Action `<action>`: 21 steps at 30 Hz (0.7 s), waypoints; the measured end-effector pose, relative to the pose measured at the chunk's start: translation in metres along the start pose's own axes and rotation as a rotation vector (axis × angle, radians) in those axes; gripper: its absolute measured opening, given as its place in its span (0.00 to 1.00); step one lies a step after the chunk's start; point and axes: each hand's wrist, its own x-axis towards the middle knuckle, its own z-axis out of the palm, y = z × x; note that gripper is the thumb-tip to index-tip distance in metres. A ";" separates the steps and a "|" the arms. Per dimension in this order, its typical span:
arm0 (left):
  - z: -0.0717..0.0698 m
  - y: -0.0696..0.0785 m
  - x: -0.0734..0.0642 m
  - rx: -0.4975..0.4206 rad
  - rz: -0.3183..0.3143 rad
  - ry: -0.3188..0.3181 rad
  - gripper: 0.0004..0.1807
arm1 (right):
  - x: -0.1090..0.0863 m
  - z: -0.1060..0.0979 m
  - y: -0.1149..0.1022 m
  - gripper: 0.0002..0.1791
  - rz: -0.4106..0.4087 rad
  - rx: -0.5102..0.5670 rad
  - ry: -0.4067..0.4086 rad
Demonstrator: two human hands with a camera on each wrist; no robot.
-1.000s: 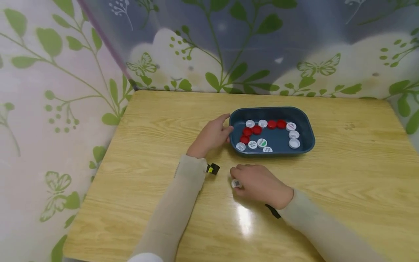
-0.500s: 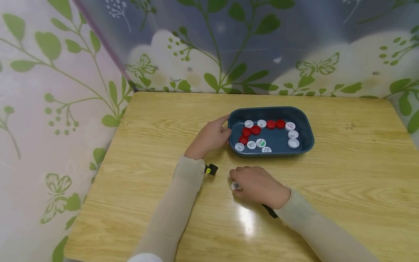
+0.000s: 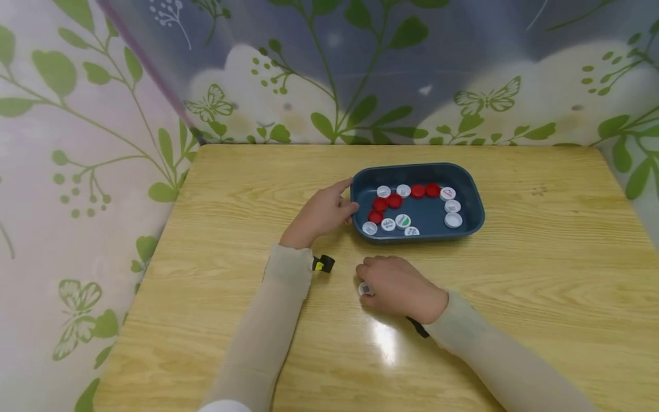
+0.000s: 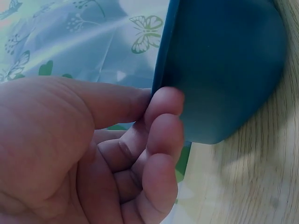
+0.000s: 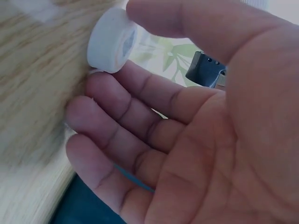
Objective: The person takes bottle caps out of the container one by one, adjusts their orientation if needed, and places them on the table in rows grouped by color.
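Observation:
A dark blue rectangular tray [image 3: 419, 233] stands on the wooden table, with white and red bottle caps lying flat inside. My left hand [image 3: 320, 214] holds the tray's left end, its thumb and fingertips right at the rim, as the left wrist view also shows. In front of the tray, my right hand [image 3: 399, 287] pinches a white bottle cap [image 5: 112, 39] between thumb and index finger, close over the table. The cap stands tilted, with a dark square mark on its face. The other fingertips of that hand bend down by the tabletop.
Inside the tray, red caps [image 3: 376, 216] and white caps [image 3: 453, 220] run along the left, back and right sides. A patterned cloth wall [image 3: 412, 114] rises behind the table [image 3: 216, 194], another at the left. Black wrist cameras [image 3: 325, 264] sit on both wrists.
The whole head view has shifted slightly, carrying the tray and hands a little to the left. Both hands keep their hold on the tray and the cap.

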 end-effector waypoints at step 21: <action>0.003 0.000 0.001 0.024 0.004 0.002 0.36 | -0.005 -0.006 -0.006 0.13 0.003 -0.046 0.007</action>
